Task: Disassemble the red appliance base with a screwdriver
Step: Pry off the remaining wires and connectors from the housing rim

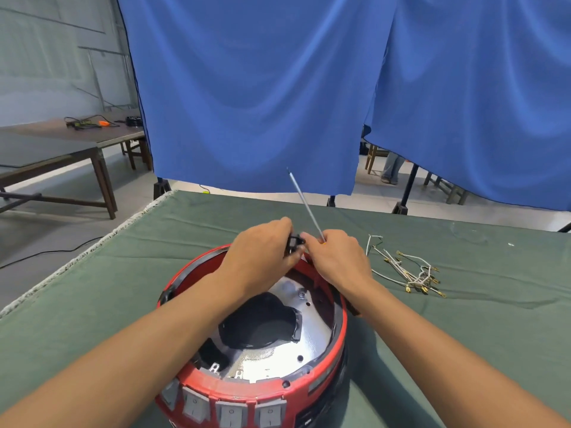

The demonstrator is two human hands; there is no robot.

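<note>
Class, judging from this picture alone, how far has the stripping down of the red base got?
Done: a wire bundle lies loose on the cloth. In hand: both hands work a small black part at the red base's far rim; the right hand also holds the screwdriver, tip up. Left: the silver plate and front switches.

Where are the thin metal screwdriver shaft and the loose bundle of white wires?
thin metal screwdriver shaft (304, 202), head view, mid-shaft.
loose bundle of white wires (411, 274), head view, the tangled middle.

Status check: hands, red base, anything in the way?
Left hand pinching small black part at far rim. Right hand gripping screwdriver, shaft up. Red base opened. Loose wires right, clear.
</note>
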